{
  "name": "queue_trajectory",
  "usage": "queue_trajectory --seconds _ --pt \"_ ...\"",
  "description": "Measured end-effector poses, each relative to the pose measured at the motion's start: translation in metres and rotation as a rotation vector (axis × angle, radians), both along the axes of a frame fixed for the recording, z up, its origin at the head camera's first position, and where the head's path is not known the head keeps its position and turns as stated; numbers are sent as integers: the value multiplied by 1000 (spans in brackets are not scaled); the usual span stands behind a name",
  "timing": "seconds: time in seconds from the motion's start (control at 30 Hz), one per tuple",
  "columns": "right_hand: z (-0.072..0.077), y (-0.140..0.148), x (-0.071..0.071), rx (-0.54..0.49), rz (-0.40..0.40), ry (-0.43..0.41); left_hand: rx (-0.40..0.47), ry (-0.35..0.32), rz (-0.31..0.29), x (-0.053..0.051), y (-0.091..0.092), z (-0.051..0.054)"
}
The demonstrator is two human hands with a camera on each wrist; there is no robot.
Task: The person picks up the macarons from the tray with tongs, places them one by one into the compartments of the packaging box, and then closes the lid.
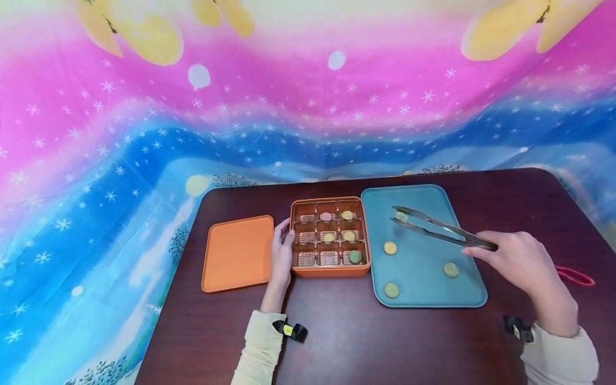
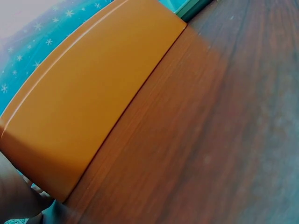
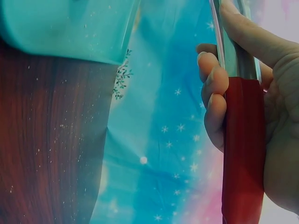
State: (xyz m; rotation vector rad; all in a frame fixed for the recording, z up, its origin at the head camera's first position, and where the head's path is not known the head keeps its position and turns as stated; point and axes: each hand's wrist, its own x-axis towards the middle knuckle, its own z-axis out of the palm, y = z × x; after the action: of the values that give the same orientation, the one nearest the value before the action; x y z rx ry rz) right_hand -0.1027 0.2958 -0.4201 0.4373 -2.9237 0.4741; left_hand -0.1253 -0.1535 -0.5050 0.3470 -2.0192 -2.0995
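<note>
The right hand (image 1: 520, 262) grips metal tongs (image 1: 447, 227) with a red handle (image 3: 244, 149); in the right wrist view its fingers (image 3: 216, 79) curl round them. The tongs' tips are at a pale green disc (image 1: 401, 216) on the blue-green tray (image 1: 423, 289); whether they pinch it I cannot tell. The left hand (image 1: 282, 254) rests against the left side of the orange box (image 1: 332, 272), fingers along its wall, thumb near the rim. In the box's brown divided insert lie a pink disc (image 1: 326, 216), several yellow discs (image 1: 348, 235) and a green disc (image 1: 355, 257).
The tray also bears a yellow disc (image 1: 390, 247) and two greenish discs, one at the right (image 1: 451, 270) and one near the front (image 1: 392, 290). A flat orange lid (image 1: 238, 254) lies left of the box. A patterned cloth (image 1: 308, 107) hangs behind the dark table (image 1: 346, 337).
</note>
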Motion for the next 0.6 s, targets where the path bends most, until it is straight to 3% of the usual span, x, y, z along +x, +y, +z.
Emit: queue_trajectory --seconds 0.23,0.6 --pt "-2 -7 1 -9 35 13 -5 3 -17 13 5 27" --pt "-1 -30 0 -28 95 40 31 14 -5 11 5 27"
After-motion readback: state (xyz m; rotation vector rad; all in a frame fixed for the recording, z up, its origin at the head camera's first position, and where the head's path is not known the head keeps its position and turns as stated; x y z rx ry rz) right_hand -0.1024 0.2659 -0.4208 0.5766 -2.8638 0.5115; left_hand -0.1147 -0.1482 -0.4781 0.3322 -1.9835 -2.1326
